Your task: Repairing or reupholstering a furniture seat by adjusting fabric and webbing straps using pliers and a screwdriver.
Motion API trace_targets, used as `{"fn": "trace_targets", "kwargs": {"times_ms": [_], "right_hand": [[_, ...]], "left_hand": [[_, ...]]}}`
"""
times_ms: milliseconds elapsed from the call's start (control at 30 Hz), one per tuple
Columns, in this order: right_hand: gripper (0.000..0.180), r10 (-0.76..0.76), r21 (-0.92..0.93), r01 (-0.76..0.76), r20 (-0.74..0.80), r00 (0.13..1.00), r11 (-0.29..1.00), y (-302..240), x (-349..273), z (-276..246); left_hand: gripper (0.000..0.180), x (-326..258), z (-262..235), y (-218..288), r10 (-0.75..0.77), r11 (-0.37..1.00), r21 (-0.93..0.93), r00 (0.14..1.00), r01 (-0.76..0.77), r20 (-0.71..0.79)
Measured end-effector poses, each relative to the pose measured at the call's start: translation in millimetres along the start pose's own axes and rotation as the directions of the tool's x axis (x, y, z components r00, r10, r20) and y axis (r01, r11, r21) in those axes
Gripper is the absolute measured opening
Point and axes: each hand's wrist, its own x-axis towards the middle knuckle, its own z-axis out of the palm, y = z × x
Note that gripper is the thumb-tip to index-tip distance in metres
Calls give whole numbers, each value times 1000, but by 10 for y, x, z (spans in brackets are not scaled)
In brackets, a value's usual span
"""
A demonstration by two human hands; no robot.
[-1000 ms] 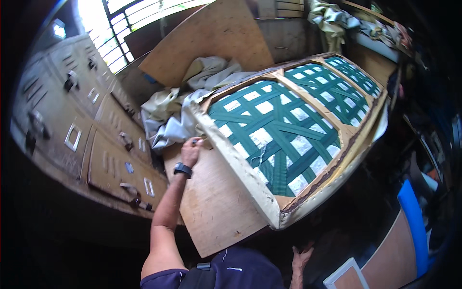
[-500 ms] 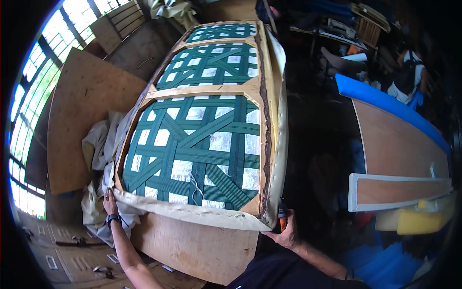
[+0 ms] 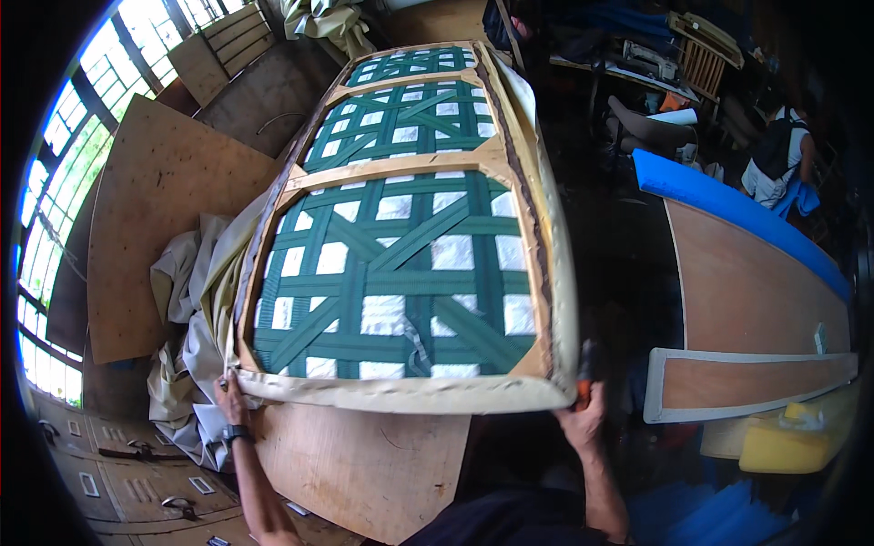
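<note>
A long wooden furniture frame (image 3: 391, 173) lies in front of me with its underside up. Green webbing (image 3: 401, 284) crisscrosses it over white material. Beige covering (image 3: 405, 393) is folded round the near edge and fastened along it. At the near left corner, my left hand (image 3: 231, 399) grips the covered edge, fingers closed. My right hand (image 3: 581, 420) is at the near right corner, closed round an orange-and-black hand tool (image 3: 584, 375) that stands upright and is slightly blurred; its exact kind does not show. That hand also touches the corner.
Loose beige fabric (image 3: 196, 273) hangs along the left side, by a curved plywood panel (image 3: 164, 218). A wooden board (image 3: 373, 455) lies below the near edge. Right are a blue-edged panel (image 3: 737, 273), a grey-edged panel (image 3: 746, 384) and yellow foam (image 3: 787, 444). Another person (image 3: 777, 164) is far right.
The near end of the frame has swung to the right and a little away from me. Both hands have moved right with it, the right hand still holding the tool.
</note>
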Motion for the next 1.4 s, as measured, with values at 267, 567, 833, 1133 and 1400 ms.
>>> {"fn": "trace_targets", "kwargs": {"times_ms": [267,567,833,1133,1400], "right_hand": [[45,105,35,-99,-404,909,994,-104,10,458],[42,211,-96,-257,-341,916,962,-93,-1274,65],[41,376,18,-390,-310,873,921,143,-2420,27],[32,115,-178,-184,-341,933,967,89,-2187,-166],[30,261,-171,-322,-306,916,931,95,-2240,-149]], "left_hand": [[52,-317,141,-54,134,989,-79,989,-129,60],[23,-1038,-5,1142,463,882,115,886,-457,-34],[22,-3449,931,3319,947,166,-769,-118,-617,299],[30,-4042,1813,4037,921,-80,-876,-372,-476,118],[32,-3967,2127,4061,881,94,-905,-389,-415,270]]}}
